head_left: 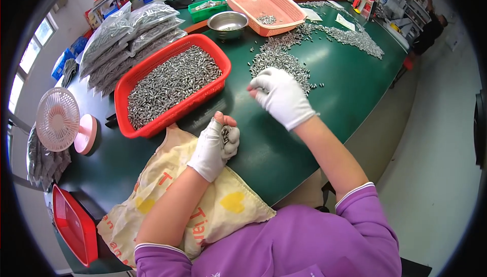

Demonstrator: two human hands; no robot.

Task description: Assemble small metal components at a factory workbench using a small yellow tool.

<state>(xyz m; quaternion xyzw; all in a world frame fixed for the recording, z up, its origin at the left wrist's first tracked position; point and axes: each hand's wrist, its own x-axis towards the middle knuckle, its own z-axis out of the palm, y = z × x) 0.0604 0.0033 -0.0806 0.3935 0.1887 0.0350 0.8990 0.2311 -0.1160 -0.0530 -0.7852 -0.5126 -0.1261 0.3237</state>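
Clear plastic bags of small metal pins (129,39) stacked at bench (335,89) far left; left hand (215,148) fisted around small metal pins (225,135); right hand (281,97) half-closed, fingertips on loose pin pile (279,61).

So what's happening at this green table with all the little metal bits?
A person in white gloves is handling small metal pieces by hand. The left hand is closed in a grip around a fistful of them, resting on a yellow cloth bag. The right hand reaches into the loose heap of pieces spread over the table. Beside the hands stands a red basket filled with the same pieces, with a pink basket and a steel bowl farther back.
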